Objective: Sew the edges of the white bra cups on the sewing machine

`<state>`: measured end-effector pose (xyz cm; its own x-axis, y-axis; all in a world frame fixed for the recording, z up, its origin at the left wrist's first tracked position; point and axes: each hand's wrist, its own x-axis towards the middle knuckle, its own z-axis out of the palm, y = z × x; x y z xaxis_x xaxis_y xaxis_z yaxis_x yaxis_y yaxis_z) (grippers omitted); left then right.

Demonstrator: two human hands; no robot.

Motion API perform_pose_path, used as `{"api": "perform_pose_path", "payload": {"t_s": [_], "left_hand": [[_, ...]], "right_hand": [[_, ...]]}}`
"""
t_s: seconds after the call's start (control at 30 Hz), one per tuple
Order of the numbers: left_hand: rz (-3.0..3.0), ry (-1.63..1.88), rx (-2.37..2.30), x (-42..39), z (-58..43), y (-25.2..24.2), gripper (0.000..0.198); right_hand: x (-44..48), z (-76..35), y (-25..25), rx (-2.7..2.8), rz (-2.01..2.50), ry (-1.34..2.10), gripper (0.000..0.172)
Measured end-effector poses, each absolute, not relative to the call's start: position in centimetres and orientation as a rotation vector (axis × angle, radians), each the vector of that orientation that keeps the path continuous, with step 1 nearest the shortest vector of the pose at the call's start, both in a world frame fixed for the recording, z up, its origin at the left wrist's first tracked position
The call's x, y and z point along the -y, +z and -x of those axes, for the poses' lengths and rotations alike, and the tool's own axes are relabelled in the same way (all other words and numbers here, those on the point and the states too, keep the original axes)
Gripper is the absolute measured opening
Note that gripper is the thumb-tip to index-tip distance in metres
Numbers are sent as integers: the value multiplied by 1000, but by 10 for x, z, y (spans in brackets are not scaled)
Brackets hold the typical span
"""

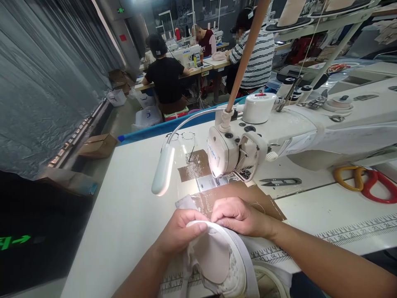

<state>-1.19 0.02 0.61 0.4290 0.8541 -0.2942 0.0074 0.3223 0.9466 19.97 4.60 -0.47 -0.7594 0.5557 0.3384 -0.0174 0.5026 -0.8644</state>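
A white bra [214, 256] with a pale beige cup lining hangs over the table's front edge, its upper edge raised between my hands. My left hand [181, 231] pinches that edge, thumb on top. Close beside it, my right hand [237, 215] has its fingers curled and pressed together on the same edge. Just beyond my hands stands a white sewing machine [223, 153], its needle area lit. Brown tape [248, 198] covers the table in front of the needle plate [206, 183]. Exactly what the right fingertips grip is partly hidden.
Thread snips [281, 182] and scissors with yellow and red handles [380, 186] lie to the right. Eyeglasses [182, 136] rest behind a bendable lamp [163, 169]. A printed ruler [356, 229] runs along the front edge. Several people sit at machines further back.
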Motion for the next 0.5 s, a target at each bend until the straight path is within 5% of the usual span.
{"api": "perform_pose_path", "payload": {"t_s": [0.5], "left_hand": [[-1146,674,-989,2,11,6,23]], "right_hand": [[-44,-197,-9,2103,504,1325,24]]}}
